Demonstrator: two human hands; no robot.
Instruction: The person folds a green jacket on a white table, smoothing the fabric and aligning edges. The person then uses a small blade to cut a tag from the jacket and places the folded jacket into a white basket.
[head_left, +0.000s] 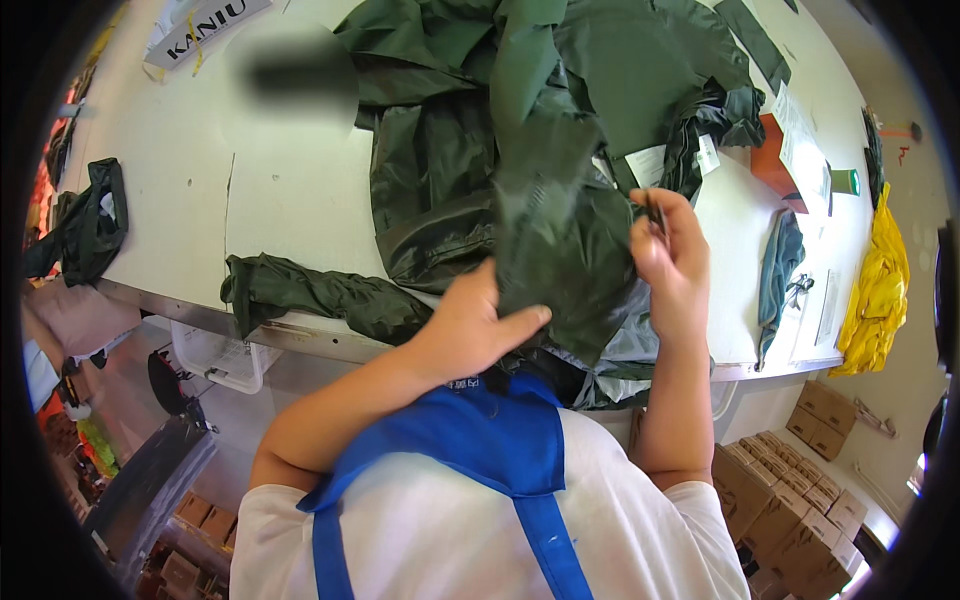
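Note:
A dark green garment point(430, 200) of thin, shiny cloth is spread in folds over the white table in front of me. My left hand point(475, 320) is closed on a blurred panel of it, the thumb lying on top of the cloth. Beside the panel's right edge, my right hand point(675, 240) is raised with its fingers pinched round a small dark tool point(652, 212), mostly hidden by the fingers. One sleeve point(320, 295) of green cloth stretches left along the table's front edge. White labels point(648, 165) show among the folds near my right hand.
The white table point(290, 200) has a metal front edge. To the right are an orange and white box point(790, 155), a grey-blue cloth point(780, 270) and a yellow plastic bag point(878, 290). Another dark garment point(95, 225) lies at left. Cartons point(800, 500) are stacked below right.

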